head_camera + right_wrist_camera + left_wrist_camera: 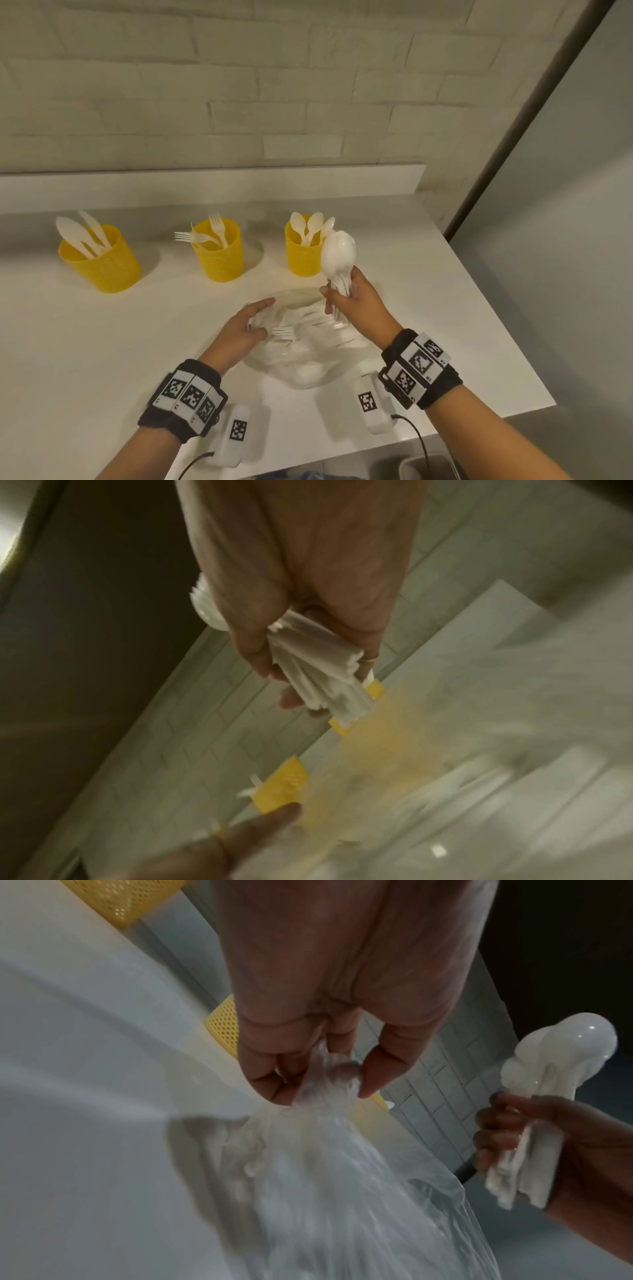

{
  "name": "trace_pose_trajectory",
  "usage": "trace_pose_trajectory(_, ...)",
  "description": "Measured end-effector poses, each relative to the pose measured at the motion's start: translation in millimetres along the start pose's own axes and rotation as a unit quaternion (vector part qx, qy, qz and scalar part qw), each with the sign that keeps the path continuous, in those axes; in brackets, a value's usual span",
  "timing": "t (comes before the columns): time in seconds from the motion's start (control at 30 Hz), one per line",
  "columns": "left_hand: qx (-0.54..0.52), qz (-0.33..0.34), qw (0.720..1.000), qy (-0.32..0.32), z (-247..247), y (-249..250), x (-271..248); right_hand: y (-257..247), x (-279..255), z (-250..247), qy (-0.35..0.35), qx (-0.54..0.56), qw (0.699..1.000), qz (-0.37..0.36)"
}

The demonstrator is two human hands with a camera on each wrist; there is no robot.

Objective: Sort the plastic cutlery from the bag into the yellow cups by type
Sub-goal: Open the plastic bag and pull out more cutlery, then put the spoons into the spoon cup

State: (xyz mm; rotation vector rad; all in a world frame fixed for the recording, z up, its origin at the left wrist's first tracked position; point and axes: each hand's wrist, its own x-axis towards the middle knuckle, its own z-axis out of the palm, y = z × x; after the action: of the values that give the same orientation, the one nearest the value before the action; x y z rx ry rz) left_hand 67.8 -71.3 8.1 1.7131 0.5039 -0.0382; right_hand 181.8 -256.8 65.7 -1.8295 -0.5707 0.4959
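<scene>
Three yellow mesh cups stand in a row on the white counter: the left cup (102,263) holds knives, the middle cup (219,253) forks, the right cup (303,255) spoons. A clear plastic bag (308,346) of white cutlery lies in front of them. My left hand (250,325) pinches a gathered fold of the bag (325,1080) between thumb and fingers. My right hand (346,298) grips a bundle of white spoons (337,257) by the handles, bowls up, lifted just in front of the right cup. The same spoons (555,1056) show beside the bag, and their handles (322,669) fan out of my fist.
The counter (85,342) ends at a right edge (496,315) beside a grey wall. A raised white ledge (205,181) and brick wall lie behind the cups. Two white tagged blocks (234,435) (371,404) with cables sit near the front edge.
</scene>
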Motion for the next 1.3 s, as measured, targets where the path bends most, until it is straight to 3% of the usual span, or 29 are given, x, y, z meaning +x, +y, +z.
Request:
trace_pose_trajectory(0.17,0.124,0.020,0.992,0.006,-2.3,4.8,2.1,-1.4,-2.6,11.6,0.026,0.206,0.978,0.034)
trace_pose_trajectory(0.23,0.218,0.016,0.973,0.069,-4.6,5.1,1.2,-0.6,-1.1,16.5,0.040,0.226,0.972,0.046)
trace_pose_trajectory(0.3,0.260,0.081,0.948,0.163,-4.1,14.5,-1.7,-1.9,0.1,21.9,0.046,0.231,0.971,0.046)
trace_pose_trajectory(0.37,0.194,0.169,0.948,0.189,-0.4,33.8,-5.6,-2.7,1.7,28.5,0.052,0.229,0.971,0.044)
trace_pose_trajectory(0.43,0.129,0.199,0.960,0.150,7.1,54.9,-7.5,-3.3,5.4,37.4,0.068,0.214,0.973,0.044)
trace_pose_trajectory(0.67,0.075,0.197,0.968,0.138,28.8,85.3,12.4,-8.9,22.3,69.4,0.171,0.113,0.977,0.055)
trace_pose_trajectory(0.77,0.030,0.190,0.975,0.107,23.1,89.7,22.2,-14.8,24.0,59.7,0.162,0.089,0.981,0.052)
trace_pose_trajectory(1.0,-0.160,0.085,0.983,0.036,21.4,102.6,47.6,-11.1,28.6,24.4,0.074,0.087,0.991,0.067)
trace_pose_trajectory(1.1,-0.213,0.083,0.971,0.071,18.0,116.4,61.3,-5.0,34.4,9.2,0.073,0.098,0.990,0.070)
trace_pose_trajectory(1.2,-0.269,0.116,0.943,0.157,1.2,133.8,83.0,2.7,41.5,-7.9,0.087,0.122,0.986,0.076)
trace_pose_trajectory(1.3,-0.191,0.143,0.951,0.199,-6.3,136.7,109.6,7.9,51.3,-20.9,0.109,0.166,0.977,0.081)
